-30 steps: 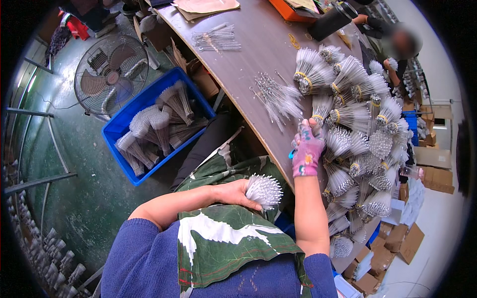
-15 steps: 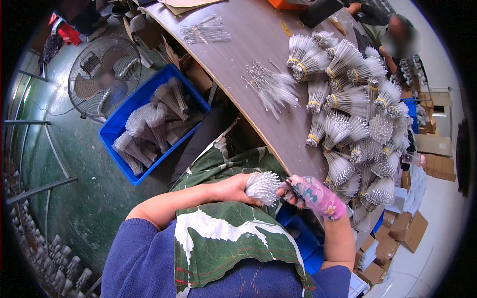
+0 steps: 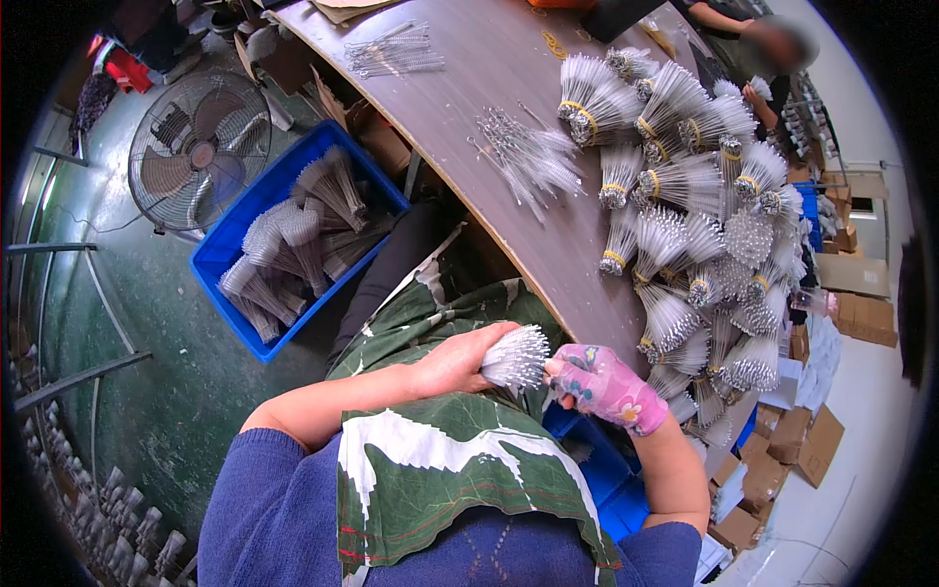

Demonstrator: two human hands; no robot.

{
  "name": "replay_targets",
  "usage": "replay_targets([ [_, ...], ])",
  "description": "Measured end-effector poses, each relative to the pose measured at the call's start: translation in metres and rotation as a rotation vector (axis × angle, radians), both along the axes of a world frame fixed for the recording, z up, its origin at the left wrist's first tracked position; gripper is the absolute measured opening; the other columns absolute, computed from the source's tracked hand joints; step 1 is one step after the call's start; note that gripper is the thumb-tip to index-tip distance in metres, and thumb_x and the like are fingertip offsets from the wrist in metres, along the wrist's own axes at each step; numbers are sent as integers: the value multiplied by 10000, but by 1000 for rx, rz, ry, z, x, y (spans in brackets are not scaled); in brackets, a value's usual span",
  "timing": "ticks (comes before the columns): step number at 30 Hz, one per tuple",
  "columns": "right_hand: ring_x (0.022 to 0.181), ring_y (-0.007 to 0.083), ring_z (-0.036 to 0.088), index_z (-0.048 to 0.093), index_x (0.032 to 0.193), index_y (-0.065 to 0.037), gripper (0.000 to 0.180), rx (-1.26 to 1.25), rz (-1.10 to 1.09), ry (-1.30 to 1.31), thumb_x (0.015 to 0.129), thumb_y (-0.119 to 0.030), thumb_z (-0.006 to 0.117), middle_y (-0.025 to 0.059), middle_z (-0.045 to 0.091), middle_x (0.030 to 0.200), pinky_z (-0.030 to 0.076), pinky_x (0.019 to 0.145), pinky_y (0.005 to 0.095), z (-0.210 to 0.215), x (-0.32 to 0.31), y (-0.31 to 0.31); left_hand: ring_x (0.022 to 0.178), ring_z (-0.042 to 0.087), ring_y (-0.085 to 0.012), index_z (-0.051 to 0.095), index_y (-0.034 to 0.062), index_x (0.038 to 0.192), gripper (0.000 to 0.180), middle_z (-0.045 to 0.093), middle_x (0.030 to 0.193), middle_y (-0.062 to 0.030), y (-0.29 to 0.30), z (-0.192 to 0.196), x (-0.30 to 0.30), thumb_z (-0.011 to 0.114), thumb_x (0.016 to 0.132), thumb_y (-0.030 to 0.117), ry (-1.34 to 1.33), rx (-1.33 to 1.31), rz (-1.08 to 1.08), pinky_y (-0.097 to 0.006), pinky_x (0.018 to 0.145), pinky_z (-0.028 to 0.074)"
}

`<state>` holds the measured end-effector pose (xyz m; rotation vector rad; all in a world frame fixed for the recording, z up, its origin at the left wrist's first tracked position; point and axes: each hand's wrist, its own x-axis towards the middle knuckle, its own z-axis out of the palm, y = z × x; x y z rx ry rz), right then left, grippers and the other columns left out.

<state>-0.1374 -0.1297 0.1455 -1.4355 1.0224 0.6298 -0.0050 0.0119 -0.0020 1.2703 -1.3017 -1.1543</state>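
Note:
My left hand [image 3: 458, 360] is wrapped round a bundle of thin white-bristled brushes [image 3: 515, 356] above my lap. The bundle's tips fan out to the right. Against those tips, my right hand [image 3: 599, 383], in a pink flowered fingerless glove, has its fingers pinched together. Whatever may be between them is too small to make out. A green and white patterned apron [image 3: 440, 470] lies under both hands. Beyond them, loose wire-handled brushes [image 3: 533, 161] are spread on the brown table [image 3: 469, 64], and another small pile of brushes [image 3: 396, 49] lies farther off.
Many brush bundles tied with yellow bands [image 3: 685, 186] crowd the table's right side. A blue crate [image 3: 262, 347] of bundles stands on the floor at left, beside a fan [image 3: 201, 152]. Another blue bin [image 3: 608, 486] sits below my right forearm. A co-worker's hand [image 3: 759, 102] holds white bristles at the far right.
My right hand's fingers have drawn together and pinch at the bundle's tips. My left hand keeps its grip. The co-worker has shifted, and the whole view has moved slightly.

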Motion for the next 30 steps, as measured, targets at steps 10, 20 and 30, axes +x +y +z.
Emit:
replay_targets([
  [10,493,72,475,585,771,-55,342,-4,-47,-21,862,-384,559,4,528,581,358,454,216,-13,-4,6,1066,519,-368,334,8,1293,725,519,1159,-217,1,2,1,704,677,105,-100,-33,10,-405,896,431],
  [20,471,63,460,613,802,-52,333,46,-96,-17,866,-373,553,-8,520,558,342,441,208,-19,-9,7,1055,528,-369,344,11,1284,716,525,1152,-217,1,3,-1,699,668,96,-148,-27,11,-413,885,436],
  [30,457,44,436,628,792,-48,371,107,-123,36,882,-394,531,-17,518,567,322,412,178,-11,-13,6,1057,526,-367,364,25,1255,683,526,1159,-206,0,3,-3,687,655,72,-137,-46,17,-428,871,449],
])
